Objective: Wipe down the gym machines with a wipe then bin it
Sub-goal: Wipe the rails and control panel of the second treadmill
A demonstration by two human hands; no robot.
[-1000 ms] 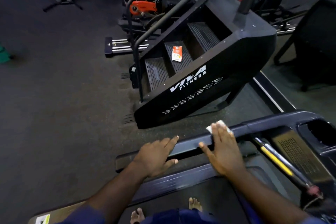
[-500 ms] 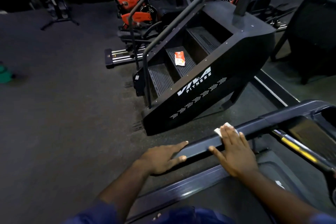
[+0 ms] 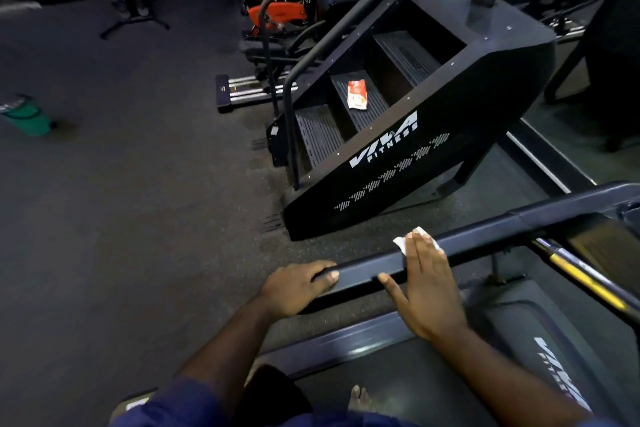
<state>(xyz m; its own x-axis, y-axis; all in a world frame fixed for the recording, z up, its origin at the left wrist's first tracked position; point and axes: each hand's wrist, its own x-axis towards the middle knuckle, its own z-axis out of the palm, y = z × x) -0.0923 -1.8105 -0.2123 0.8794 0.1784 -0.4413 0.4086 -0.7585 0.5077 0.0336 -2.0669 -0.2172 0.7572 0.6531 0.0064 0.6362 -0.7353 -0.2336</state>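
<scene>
I stand on a dark treadmill whose left handrail (image 3: 485, 239) runs across the lower frame. My right hand (image 3: 427, 291) lies flat on the rail with straight fingers, pressing a white wipe (image 3: 401, 242) whose corner shows beyond my fingertips. My left hand (image 3: 298, 288) grips the near end of the same rail, fingers curled over its top and thumb along the side. A green bin (image 3: 26, 116) stands on the floor at the far left.
A black stair-climber machine (image 3: 398, 135) marked VIVA FITNESS stands just beyond the rail, with an orange-white packet (image 3: 356, 94) on one step. Orange exercise bikes (image 3: 277, 3) and other machines fill the back. Dark rubber floor (image 3: 121, 218) lies open to the left.
My left hand went from resting flat by the rail to curling round its end. My right hand with the wipe slid a little along the rail. The view shifted.
</scene>
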